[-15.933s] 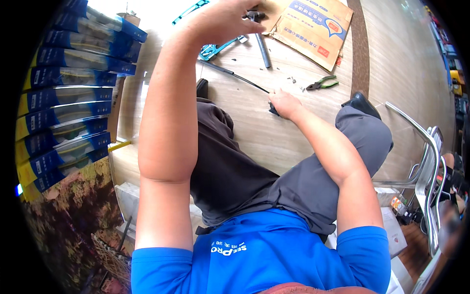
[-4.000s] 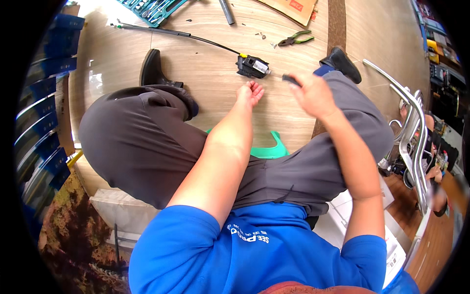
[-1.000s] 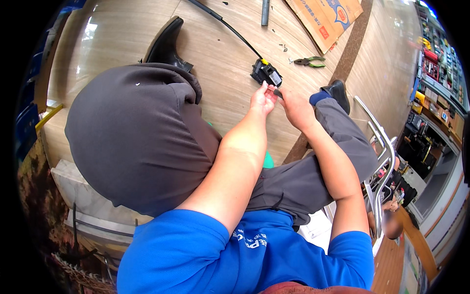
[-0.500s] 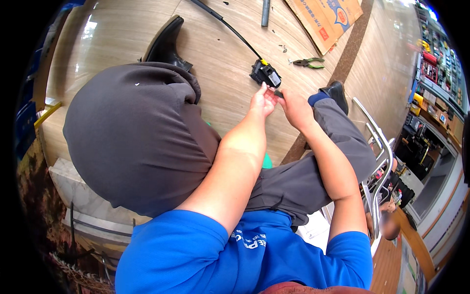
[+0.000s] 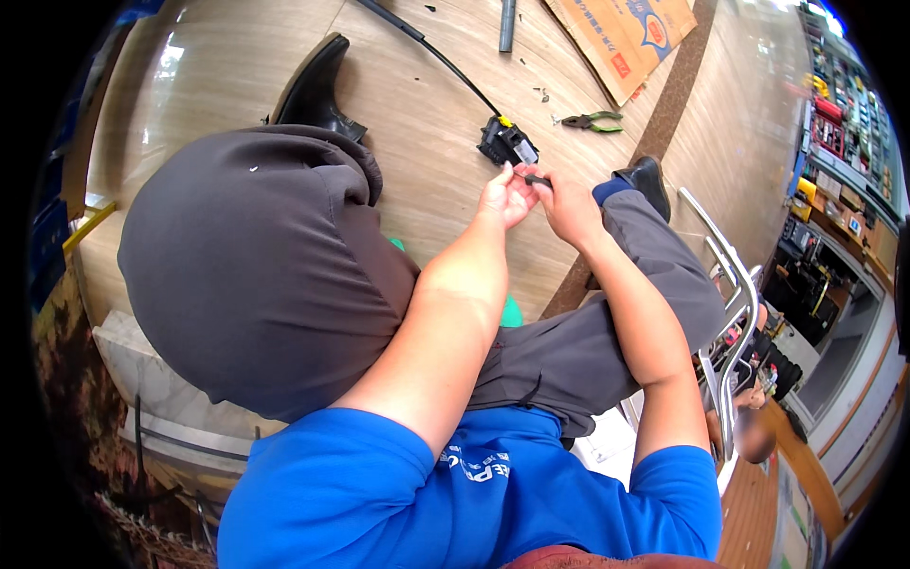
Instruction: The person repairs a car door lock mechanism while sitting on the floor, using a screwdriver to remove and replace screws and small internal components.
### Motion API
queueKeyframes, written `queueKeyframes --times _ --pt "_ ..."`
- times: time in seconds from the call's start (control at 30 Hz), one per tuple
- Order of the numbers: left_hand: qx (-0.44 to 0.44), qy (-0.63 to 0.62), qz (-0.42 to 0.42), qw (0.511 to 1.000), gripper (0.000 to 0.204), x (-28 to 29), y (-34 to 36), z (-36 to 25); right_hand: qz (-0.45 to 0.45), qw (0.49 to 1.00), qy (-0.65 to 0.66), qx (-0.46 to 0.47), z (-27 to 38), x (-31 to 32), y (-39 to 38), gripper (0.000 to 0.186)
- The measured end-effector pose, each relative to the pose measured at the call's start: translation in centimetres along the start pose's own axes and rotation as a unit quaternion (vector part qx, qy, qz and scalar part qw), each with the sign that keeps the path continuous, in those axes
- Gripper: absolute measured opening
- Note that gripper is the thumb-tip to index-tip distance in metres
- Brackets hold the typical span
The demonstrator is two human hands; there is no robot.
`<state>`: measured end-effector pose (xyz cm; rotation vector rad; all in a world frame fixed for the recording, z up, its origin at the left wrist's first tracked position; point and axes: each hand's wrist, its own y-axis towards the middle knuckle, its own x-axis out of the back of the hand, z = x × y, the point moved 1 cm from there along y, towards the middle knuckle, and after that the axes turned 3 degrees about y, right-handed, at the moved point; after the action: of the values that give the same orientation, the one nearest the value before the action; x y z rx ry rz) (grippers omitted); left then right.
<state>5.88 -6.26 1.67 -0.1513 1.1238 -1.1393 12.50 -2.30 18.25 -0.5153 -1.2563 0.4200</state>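
My left hand (image 5: 510, 198) is turned palm up, its fingers curled in toward the thumb. Anything small in its fingertips is too little to make out. Beside it on the right, my right hand (image 5: 571, 211) grips a short dark rod-like tool (image 5: 537, 180), whose tip points at the left fingertips. Just beyond both hands, a black latch-like mechanism (image 5: 508, 141) with a yellow piece lies on the floor, a black cable (image 5: 445, 59) running from it toward the far left.
Green-handled pliers (image 5: 592, 122) lie right of the mechanism, near small scattered metal bits (image 5: 541, 95). Farther off are a grey tube (image 5: 507, 26) and a flattened cardboard box (image 5: 621, 43). My black boots flank the work; a chrome-framed chair (image 5: 735, 275) stands at right.
The view has shifted a little, so everything sits slightly farther left. The dark tool in my right hand now lies more level across the left fingertips. Both hands stay close together.
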Motion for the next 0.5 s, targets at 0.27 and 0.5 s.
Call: queueKeyframes --times 0.27,0.5 --pt "-0.019 0.027 0.014 0.999 0.027 3.0 2.8 -1.3 -0.047 0.990 -0.031 0.130 1.7 0.4 -0.2 0.030" --pt "0.009 0.012 -0.018 1.000 0.030 -1.2 0.4 0.8 -0.014 0.997 0.071 -0.019 -1.5 -0.2 0.1 0.031"
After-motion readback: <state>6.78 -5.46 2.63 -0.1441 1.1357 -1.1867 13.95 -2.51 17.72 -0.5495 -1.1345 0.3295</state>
